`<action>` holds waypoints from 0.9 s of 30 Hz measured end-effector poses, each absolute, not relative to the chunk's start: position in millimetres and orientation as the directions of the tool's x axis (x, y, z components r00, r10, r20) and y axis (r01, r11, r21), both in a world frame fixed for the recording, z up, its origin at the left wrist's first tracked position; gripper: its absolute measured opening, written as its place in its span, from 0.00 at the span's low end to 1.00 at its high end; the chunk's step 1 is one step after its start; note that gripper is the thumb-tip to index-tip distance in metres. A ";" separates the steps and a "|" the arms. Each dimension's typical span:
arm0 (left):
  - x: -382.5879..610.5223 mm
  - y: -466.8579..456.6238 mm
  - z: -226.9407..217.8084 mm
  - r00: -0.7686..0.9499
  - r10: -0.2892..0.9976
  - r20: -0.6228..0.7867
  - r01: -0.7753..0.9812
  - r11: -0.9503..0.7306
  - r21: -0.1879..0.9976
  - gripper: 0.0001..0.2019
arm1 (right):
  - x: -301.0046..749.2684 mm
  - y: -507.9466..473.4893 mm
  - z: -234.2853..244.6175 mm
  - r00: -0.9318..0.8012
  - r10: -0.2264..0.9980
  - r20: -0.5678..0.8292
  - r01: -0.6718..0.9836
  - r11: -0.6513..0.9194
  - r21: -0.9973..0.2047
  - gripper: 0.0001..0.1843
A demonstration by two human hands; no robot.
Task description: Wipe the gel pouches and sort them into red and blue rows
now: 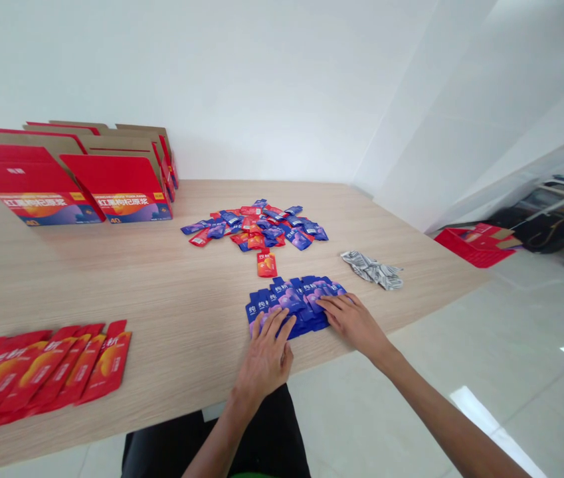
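Several blue pouches [294,302] lie overlapped in a spread-out row near the table's front edge. My left hand [266,352] rests on the left, near side of that row, its fingers stretched out over the pouches. On the row's right end lies my right hand [354,322], fingers extended and touching the pouches there. Neither hand has anything lifted. Just beyond the row sits a single red pouch [266,264]. Farther back is a loose heap of mixed red and blue pouches [262,226].
Overlapped red pouches [57,372] line the table's front left. Red cartons [127,189] with raised flaps stand at the back left. A crumpled grey-and-white striped cloth [372,270] lies right of the blue pouches. Beyond the right edge is a red box [478,244].
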State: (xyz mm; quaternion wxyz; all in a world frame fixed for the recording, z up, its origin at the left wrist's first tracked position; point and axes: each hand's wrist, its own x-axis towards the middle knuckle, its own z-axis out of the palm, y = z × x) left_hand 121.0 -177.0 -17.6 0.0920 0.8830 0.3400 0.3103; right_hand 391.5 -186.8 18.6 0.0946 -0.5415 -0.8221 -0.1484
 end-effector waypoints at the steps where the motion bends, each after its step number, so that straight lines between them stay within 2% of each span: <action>1: 120.2 -177.1 -17.2 0.575 0.658 0.486 0.541 -0.751 0.378 0.29 | 391.5 -186.8 18.4 -0.396 0.862 0.317 0.918 0.371 0.141 0.20; 11: 133.9 -149.7 -4.8 0.496 0.720 0.486 0.543 -0.693 0.474 0.22 | 393.6 -187.3 18.4 -0.396 0.862 0.316 0.918 0.379 0.119 0.18; 17: 159.8 -111.3 4.6 0.546 0.753 0.367 0.641 -0.658 0.395 0.21 | 393.0 -186.4 18.4 -0.396 0.857 0.330 0.918 0.377 0.124 0.17; 22: 164.2 -104.0 14.3 0.617 0.758 0.212 0.646 -0.642 0.412 0.19 | 395.1 -186.3 17.6 -0.411 0.852 0.324 0.911 0.399 0.108 0.18; 27: 158.7 -112.5 12.9 0.651 0.716 0.253 0.595 -0.687 0.417 0.18 | 397.7 -185.2 15.6 -0.418 0.847 0.329 0.906 0.414 0.087 0.19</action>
